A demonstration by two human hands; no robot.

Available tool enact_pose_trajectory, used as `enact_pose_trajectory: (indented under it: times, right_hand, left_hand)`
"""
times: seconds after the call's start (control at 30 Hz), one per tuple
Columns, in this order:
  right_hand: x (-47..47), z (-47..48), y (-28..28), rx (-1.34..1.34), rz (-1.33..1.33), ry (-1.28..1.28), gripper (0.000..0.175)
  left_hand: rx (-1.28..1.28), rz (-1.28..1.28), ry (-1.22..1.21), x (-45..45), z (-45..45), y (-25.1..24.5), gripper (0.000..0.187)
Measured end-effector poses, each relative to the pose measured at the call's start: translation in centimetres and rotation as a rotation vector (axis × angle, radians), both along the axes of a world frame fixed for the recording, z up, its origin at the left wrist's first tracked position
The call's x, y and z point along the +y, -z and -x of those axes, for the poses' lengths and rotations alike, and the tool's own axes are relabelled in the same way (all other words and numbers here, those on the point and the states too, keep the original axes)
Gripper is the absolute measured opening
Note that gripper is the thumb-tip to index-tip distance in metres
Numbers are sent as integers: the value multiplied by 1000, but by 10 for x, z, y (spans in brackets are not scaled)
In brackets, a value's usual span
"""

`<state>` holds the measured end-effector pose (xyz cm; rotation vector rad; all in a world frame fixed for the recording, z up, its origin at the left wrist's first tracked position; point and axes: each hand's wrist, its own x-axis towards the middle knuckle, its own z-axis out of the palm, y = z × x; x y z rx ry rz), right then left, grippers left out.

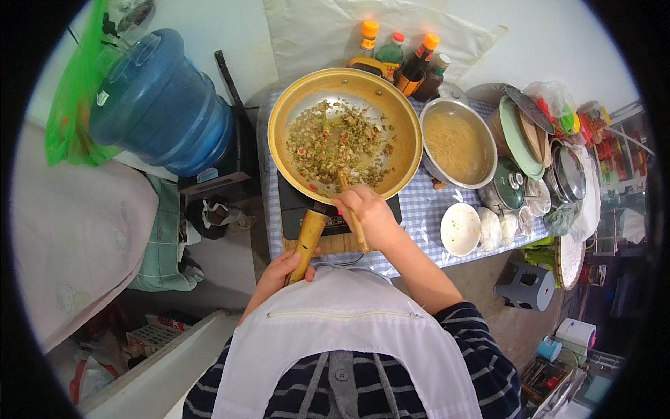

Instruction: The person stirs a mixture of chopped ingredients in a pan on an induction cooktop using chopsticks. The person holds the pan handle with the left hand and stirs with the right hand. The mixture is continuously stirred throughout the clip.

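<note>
A yellow wok sits on a black induction cooker. Chopped green vegetables with red bits and minced pieces are spread over its bottom. My left hand grips the wok's yellow handle close to my body. In my right hand is a wooden utensil, held at the wok's near rim with its far end reaching into the food; that end's shape is partly hidden. Right of the wok, a metal basin holds noodles in liquid. A white bowl with food scraps stands nearer me.
Seasoning bottles line the wall behind the wok. Lidded pots, a green tray and bagged items crowd the table's right side. A large blue water bottle stands at left. A grey stool is on the floor.
</note>
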<state>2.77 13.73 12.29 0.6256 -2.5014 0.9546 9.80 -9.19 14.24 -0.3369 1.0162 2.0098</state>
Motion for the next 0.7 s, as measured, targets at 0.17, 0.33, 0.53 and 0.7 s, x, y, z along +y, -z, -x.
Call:
enact_pose_trajectory:
  times: [0.17, 0.33, 0.53, 0.7]
  right_hand:
    - [13, 12, -9, -37, 21, 28, 9]
    - [44, 24, -21, -471, 682, 363, 22]
    - [37, 17, -9, -534, 620, 368, 24]
    - [55, 28, -3, -481, 685, 406, 21]
  left_hand:
    - [47, 63, 8, -1, 0, 3, 45]
    - [32, 29, -7, -2, -2, 3, 46]
    - [47, 29, 17, -3, 1, 5, 45]
    - [43, 16, 15, -3, 1, 10, 45]
